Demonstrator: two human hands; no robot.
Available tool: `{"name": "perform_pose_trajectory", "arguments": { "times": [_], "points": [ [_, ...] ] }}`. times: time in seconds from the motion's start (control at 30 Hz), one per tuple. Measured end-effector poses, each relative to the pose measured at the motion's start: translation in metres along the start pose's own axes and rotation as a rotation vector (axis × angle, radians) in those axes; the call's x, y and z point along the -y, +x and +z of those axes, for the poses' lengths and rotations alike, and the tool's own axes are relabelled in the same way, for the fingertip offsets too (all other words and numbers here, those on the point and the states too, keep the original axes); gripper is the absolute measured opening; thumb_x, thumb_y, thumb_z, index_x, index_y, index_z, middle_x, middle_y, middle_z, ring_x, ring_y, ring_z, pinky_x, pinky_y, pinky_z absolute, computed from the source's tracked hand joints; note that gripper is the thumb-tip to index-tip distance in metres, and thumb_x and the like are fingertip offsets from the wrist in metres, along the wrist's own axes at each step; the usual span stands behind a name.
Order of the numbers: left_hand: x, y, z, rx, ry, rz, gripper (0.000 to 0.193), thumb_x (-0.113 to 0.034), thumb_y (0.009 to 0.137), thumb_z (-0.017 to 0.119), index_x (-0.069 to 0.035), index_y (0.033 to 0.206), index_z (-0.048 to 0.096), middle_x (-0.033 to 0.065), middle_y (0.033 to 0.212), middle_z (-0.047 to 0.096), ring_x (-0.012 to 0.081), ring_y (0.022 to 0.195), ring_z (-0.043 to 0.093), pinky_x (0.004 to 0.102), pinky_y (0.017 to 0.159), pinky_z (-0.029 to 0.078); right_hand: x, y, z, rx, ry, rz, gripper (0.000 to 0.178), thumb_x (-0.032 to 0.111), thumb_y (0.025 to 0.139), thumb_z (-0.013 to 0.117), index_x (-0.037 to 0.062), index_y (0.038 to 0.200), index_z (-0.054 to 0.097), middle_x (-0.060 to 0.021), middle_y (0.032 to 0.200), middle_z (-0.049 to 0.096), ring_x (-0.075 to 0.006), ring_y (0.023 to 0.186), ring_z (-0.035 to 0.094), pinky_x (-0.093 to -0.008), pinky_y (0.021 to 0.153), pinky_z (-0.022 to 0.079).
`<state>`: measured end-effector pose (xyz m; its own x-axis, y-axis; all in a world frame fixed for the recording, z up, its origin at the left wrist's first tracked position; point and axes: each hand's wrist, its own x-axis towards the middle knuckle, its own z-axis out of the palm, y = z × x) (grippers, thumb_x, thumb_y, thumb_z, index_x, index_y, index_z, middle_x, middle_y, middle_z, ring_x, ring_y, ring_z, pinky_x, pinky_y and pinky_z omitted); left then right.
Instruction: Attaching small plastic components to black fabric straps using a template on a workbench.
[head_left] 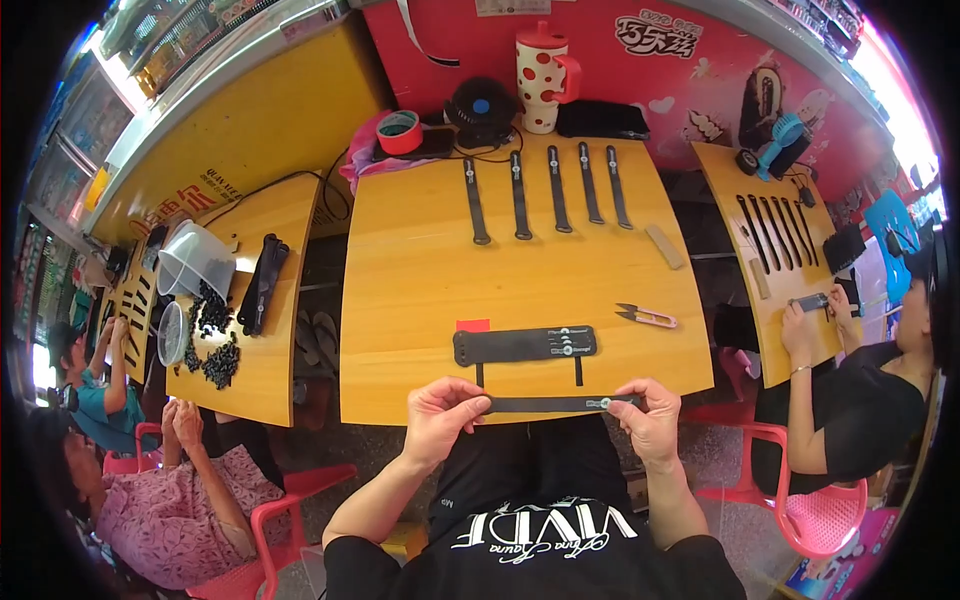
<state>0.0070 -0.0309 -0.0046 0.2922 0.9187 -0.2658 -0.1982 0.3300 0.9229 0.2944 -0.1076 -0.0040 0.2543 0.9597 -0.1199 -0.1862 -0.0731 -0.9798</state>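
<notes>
A narrow black strap (545, 405) is stretched level along the table's near edge. My left hand (440, 415) pinches its left end and my right hand (648, 415) grips the right end, beside a small pale printed mark. Just beyond it lies a wider stack of black straps (510, 346) with pale printing, a red patch (473, 325) showing at its far edge. Two short dark strips (579, 372) stick out toward me from under that stack. Farther off, several black straps (558, 190) lie side by side in a row, pointing away from me.
Thread snips (647, 316) and a tan strip (664, 247) lie at the right. Along the back stand a spotted tumbler (540, 85), a small fan (483, 108) and a tape roll (400, 131). People sit at both side tables; the left one holds a tipped plastic tub (196, 258) and small black pieces (221, 360).
</notes>
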Motion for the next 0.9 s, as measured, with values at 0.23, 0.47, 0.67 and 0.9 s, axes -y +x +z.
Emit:
{"name": "perform_pose_trajectory", "arguments": {
  "times": [0.23, 0.47, 0.67, 0.9],
  "points": [
    [0.003, 0.021, -0.002, -0.13, -0.036, 0.084, 0.015, 0.002, 0.087, 0.069, 0.003, 0.102, 0.066, 0.0058, 0.081, 0.069, 0.0099, 0.068, 0.066, 0.0205, 0.057, 0.05, 0.001, 0.038, 0.001, 0.098, -0.136, -0.051, 0.017, -0.005, 0.089, 0.057, -0.0046, 0.103, 0.067, -0.0024, 0.085, 0.057, -0.0064, 0.063, 0.058, -0.0171, 0.052, 0.043],
    [-0.003, 0.032, 0.0, -0.238, 0.078, 0.096, 0.013, 0.005, 0.086, 0.068, 0.003, 0.098, 0.065, 0.0064, 0.078, 0.068, 0.0096, 0.065, 0.066, 0.0197, 0.053, 0.05, -0.02, 0.057, 0.007, -0.043, -0.322, -0.258, 0.018, -0.013, 0.08, 0.064, -0.0039, 0.095, 0.066, -0.0022, 0.079, 0.054, -0.0067, 0.061, 0.052, -0.0189, 0.053, 0.039],
    [0.002, 0.04, -0.01, -0.275, 0.122, 0.095, 0.008, 0.006, 0.085, 0.069, 0.002, 0.091, 0.067, 0.006, 0.074, 0.067, 0.0095, 0.06, 0.065, 0.0193, 0.047, 0.048, -0.015, 0.066, 0.015, -0.02, -0.349, -0.283, 0.018, -0.012, 0.079, 0.065, -0.0038, 0.095, 0.069, -0.0037, 0.076, 0.056, -0.0084, 0.062, 0.048, -0.0218, 0.054, 0.037],
    [0.006, 0.042, -0.009, -0.301, 0.123, 0.083, 0.007, 0.006, 0.085, 0.069, 0.003, 0.09, 0.067, 0.0069, 0.075, 0.067, 0.0106, 0.059, 0.065, 0.0199, 0.047, 0.049, -0.025, 0.064, 0.006, -0.023, -0.329, -0.167, 0.018, -0.013, 0.081, 0.061, -0.004, 0.096, 0.065, -0.0022, 0.078, 0.054, -0.0039, 0.061, 0.047, -0.0188, 0.051, 0.036]
  ]
}}
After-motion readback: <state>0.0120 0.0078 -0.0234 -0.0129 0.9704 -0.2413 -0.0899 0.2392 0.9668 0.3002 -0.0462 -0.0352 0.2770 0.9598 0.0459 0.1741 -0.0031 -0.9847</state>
